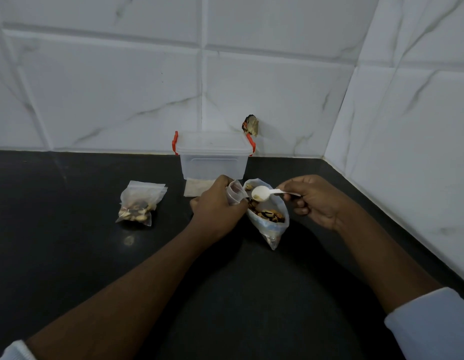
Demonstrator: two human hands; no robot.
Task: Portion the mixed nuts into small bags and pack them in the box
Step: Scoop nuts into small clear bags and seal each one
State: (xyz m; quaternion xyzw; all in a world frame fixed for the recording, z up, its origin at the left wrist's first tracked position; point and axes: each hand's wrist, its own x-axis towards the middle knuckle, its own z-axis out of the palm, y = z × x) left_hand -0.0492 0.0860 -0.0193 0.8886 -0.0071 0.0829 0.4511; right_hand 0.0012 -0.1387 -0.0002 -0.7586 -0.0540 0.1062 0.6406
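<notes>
The left hand point(217, 203) is curled round the mouth of a small, clear, empty plastic bag point(235, 194), holding it just above the black stone counter point(69, 255). The right hand point(315, 201) pinches the handle of a white plastic measuring spoon point(262, 194). The spoon's bowl carries a few pale nut pieces and hangs right beside the small bag's opening.

Under the spoon lies a large clear plastic bag of mixed nuts point(273, 224), open at the top and slumped on the counter between the two hands. A small zip bag already filled with nuts point(141, 201) lies flat well to the left.

A translucent plastic box with red side clips point(212, 162) stands against the white marble-patterned tiled wall point(121, 87) with its lid on. In front of it lies a flat pale sheet point(195, 189), possibly a stack of spare bags.
</notes>
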